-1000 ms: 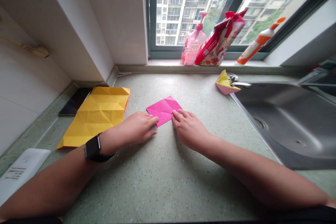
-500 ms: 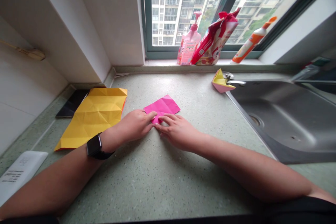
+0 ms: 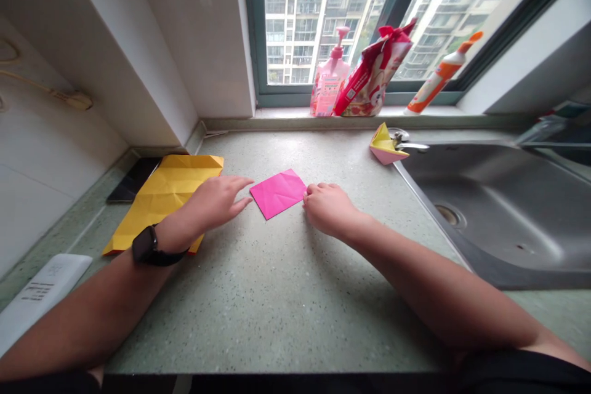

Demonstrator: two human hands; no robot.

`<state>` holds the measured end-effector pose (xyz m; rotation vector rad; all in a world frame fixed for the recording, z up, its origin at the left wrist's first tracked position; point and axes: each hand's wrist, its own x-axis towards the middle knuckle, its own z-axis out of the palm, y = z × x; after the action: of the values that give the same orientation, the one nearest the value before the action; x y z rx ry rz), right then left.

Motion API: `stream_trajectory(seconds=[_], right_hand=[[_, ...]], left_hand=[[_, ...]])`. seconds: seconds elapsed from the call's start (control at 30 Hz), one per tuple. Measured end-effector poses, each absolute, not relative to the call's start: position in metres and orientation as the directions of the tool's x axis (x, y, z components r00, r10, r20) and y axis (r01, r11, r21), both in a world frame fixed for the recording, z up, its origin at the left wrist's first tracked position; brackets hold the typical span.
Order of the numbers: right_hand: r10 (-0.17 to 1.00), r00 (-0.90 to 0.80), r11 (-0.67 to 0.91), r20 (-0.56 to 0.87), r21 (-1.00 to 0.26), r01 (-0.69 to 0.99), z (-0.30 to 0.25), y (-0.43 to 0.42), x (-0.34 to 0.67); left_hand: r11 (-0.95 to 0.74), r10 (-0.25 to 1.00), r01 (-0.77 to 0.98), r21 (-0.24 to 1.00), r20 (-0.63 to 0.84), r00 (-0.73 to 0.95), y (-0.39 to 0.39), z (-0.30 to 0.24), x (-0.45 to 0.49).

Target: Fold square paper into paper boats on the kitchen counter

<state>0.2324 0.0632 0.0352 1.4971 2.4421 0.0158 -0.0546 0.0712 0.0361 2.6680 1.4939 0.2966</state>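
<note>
A folded piece of pink paper (image 3: pixel 278 192) with crease lines lies flat on the speckled green counter (image 3: pixel 258 301). My right hand (image 3: pixel 330 208) has its fingers closed on the right corner of this paper; the fingertips are partly hidden. On the other side, my left hand (image 3: pixel 218 202) is off the paper, thumb and fingers apart, just left of its edge. Beneath and behind the left hand rests a large creased yellow paper sheet (image 3: pixel 161 200) with orange showing at its edges.
At the right is a steel sink (image 3: pixel 503 209) with a faucet (image 3: pixel 410 146). A folded yellow-and-pink paper piece (image 3: pixel 386 146) stands beside it. A pump bottle (image 3: pixel 329 83), red bag (image 3: pixel 369 77) and orange-white bottle (image 3: pixel 436 81) line the sill. A white object (image 3: pixel 44 295) lies at left.
My left hand has let go of the pink paper and moved left, its fingers spreading. My right hand has shifted from the near corner to the right corner.
</note>
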Motion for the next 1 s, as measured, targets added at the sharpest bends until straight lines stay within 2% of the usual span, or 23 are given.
stream_trajectory(seconds=[0.1, 0.2, 0.3, 0.47, 0.6, 0.8, 1.0], right_hand=[[0.876, -0.432, 0.466, -0.213, 0.15, 0.872, 0.034, 0.062, 0.232], [0.882, -0.429, 0.458, -0.196, 0.141, 0.878, 0.033, 0.064, 0.234], [0.879, -0.436, 0.465, -0.19, 0.147, 0.873, 0.033, 0.067, 0.238], [0.875, -0.448, 0.473, -0.185, 0.127, 0.872, 0.032, 0.068, 0.24], [0.873, -0.452, 0.476, -0.185, 0.118, 0.871, 0.033, 0.07, 0.24], [0.881, -0.443, 0.461, -0.165, 0.098, 0.882, 0.03, 0.074, 0.238], [0.887, -0.435, 0.448, -0.153, 0.064, 0.892, 0.029, 0.074, 0.238]], left_hand=[[-0.359, 0.933, 0.906, 0.225, 0.052, 0.357, 0.084, 0.037, -0.059], [-0.259, 0.961, 0.927, 0.271, -0.027, 0.276, 0.096, 0.03, -0.055], [-0.272, 0.952, 0.892, 0.361, -0.036, 0.304, 0.101, 0.023, -0.044], [-0.214, 0.97, 0.855, 0.472, 0.002, 0.242, 0.1, 0.017, -0.03], [-0.142, 0.987, 0.844, 0.518, 0.006, 0.162, 0.102, 0.014, -0.03], [-0.111, 0.982, 0.798, 0.592, -0.058, 0.18, 0.102, 0.012, -0.028], [-0.084, 0.985, 0.742, 0.666, -0.056, 0.162, 0.094, 0.016, -0.024]])
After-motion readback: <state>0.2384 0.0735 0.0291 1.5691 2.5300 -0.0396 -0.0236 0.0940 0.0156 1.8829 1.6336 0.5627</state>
